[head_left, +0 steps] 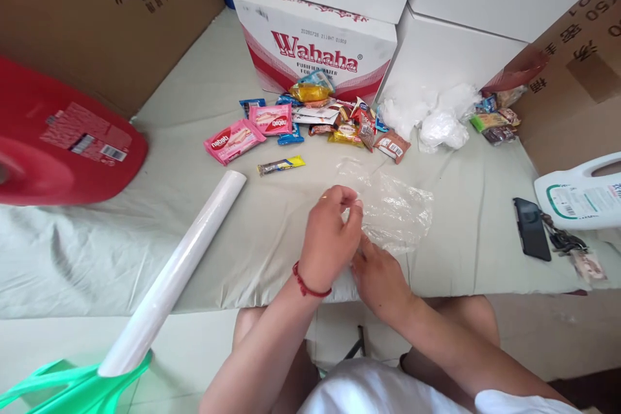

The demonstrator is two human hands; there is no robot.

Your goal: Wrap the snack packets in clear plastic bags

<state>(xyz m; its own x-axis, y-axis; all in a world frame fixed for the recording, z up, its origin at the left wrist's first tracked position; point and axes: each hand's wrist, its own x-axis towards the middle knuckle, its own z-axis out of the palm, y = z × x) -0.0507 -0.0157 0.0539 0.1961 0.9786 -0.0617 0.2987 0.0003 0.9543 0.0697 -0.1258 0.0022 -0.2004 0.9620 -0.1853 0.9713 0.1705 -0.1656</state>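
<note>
There is one clear, crinkly plastic bag and two flat, shiny pink wafer packs. The left hand has its thumb and finger pinched together on the bag. The right hand curls its fingers close below; I can't tell if they grip. The bag spreads just past the fingertips, to the right.
</note>
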